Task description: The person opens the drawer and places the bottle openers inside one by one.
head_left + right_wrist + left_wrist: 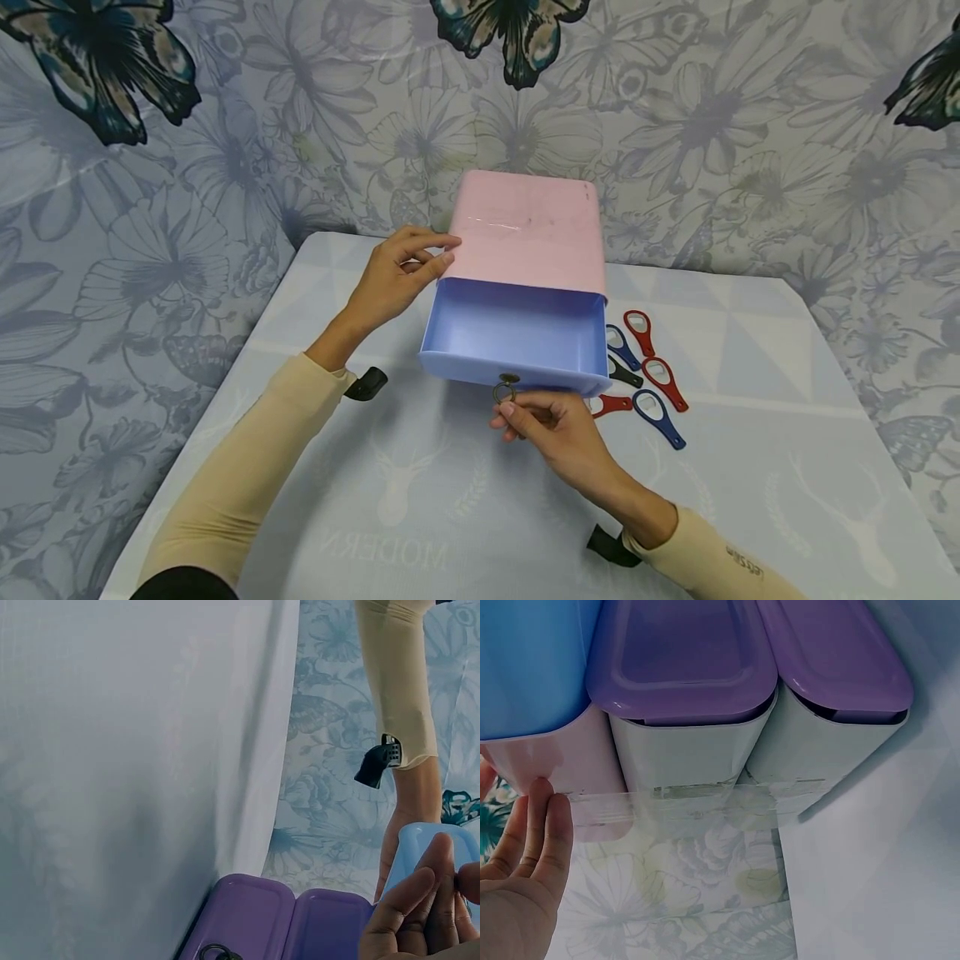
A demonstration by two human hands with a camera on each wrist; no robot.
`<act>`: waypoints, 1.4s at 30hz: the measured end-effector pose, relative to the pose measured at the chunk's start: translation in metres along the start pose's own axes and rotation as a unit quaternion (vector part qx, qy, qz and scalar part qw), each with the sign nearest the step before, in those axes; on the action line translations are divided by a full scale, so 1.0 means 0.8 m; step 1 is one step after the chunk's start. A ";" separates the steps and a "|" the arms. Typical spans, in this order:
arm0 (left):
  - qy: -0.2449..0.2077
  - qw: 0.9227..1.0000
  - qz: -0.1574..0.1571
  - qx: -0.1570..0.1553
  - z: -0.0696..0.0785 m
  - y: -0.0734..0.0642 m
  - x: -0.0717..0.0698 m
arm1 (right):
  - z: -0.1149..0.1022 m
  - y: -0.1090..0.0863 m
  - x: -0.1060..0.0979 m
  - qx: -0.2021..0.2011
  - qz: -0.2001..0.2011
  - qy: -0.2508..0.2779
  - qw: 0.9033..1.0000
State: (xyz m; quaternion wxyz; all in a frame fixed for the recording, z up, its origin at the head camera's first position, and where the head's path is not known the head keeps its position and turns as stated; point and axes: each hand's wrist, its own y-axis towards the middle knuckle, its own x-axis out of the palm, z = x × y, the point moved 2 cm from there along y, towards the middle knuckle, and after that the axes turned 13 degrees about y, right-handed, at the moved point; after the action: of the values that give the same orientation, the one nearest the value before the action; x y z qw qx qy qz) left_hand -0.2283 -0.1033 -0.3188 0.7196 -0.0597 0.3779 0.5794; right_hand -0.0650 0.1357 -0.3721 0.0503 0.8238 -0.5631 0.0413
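Note:
A pink drawer housing tops a stack on the table. Its blue drawer stands pulled out toward me, its inside floor in sight. My right hand pinches the metal ring pull on the drawer front between thumb and fingers. Against the housing's left side rest the fairly straight fingers of my left hand. In the left wrist view, two purple drawers in pale housings sit below the pink one, nearly pushed in. Clear tape runs across the housings' sides.
Several small red, blue and black loop-headed things, like magnifying glasses, lie right of the stack, among them a blue one and a red one. The patterned wall stands behind the pale table.

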 end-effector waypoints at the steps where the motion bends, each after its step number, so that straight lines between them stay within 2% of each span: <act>1: -0.001 1.000 -0.001 -0.001 0.000 0.000 0.001 | 0.001 0.000 0.000 0.004 0.003 -0.003 1.000; 7: -0.007 1.000 -0.004 -0.001 -0.001 0.001 0.006 | 0.008 -0.004 -0.003 0.033 0.010 -0.014 0.999; 13: -0.007 1.000 -0.006 0.001 -0.002 0.001 0.008 | 0.012 -0.009 -0.010 0.035 0.003 -0.015 0.999; 20: -0.004 1.000 0.000 0.008 -0.003 -0.001 0.004 | 0.018 -0.016 -0.029 0.049 0.002 -0.053 0.997; 25: -0.007 1.000 0.002 0.008 -0.004 -0.001 0.001 | 0.023 -0.023 -0.052 0.049 0.023 -0.064 0.996; 30: -0.009 1.000 0.001 0.003 -0.004 0.001 0.002 | 0.027 -0.031 -0.077 0.030 0.053 -0.084 0.995; 36: -0.003 1.000 0.001 -0.008 -0.002 0.000 0.001 | 0.031 -0.035 -0.114 0.003 0.061 -0.102 0.993; 42: -0.007 1.000 -0.001 -0.006 -0.001 0.000 0.002 | 0.026 -0.037 -0.157 -0.002 0.102 -0.154 0.983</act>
State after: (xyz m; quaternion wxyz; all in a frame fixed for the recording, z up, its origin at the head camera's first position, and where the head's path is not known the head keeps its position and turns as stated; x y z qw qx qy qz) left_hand -0.2290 -0.1026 -0.3203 0.7224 -0.0607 0.3696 0.5813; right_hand -0.0829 0.2594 -0.4097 -0.0398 0.7583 -0.6454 -0.0828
